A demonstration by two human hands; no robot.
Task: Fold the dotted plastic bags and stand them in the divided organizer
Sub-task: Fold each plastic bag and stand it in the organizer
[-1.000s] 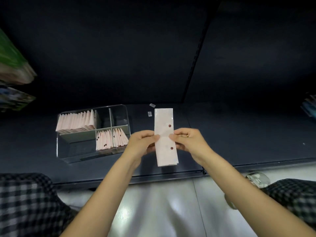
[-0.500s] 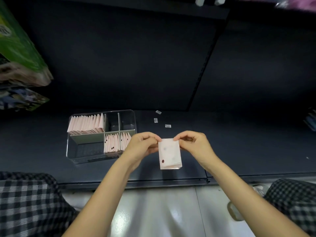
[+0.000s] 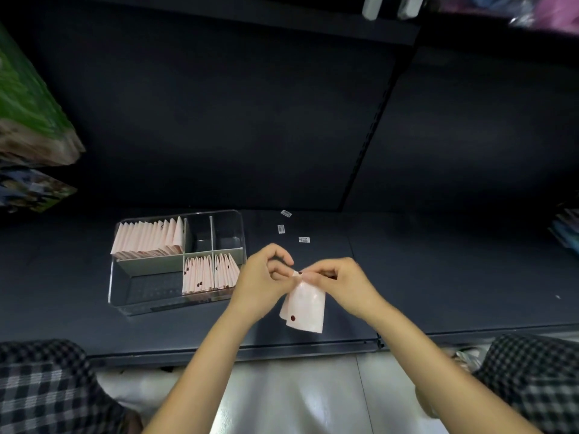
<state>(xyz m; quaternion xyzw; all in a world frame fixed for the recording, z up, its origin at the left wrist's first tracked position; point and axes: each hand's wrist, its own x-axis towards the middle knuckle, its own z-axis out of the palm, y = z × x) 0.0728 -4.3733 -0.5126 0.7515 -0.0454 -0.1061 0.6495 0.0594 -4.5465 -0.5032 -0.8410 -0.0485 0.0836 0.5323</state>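
A folded pale-pink dotted plastic bag (image 3: 303,308) is being pinched at its top edge by the right hand (image 3: 343,285) and left hand (image 3: 264,281). It is hanging below both closed grips, just right of the clear divided plastic organizer (image 3: 175,303).

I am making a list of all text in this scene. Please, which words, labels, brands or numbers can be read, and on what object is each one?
No text can be read here.
Three small white stickers on the dark shelf: barcode-like print, too small to read.
Green package at the left edge: blurred, nothing legible.
Pink dotted plastic bag in the hands: only dark dots, no words.
Clear divided organizer: no label visible.
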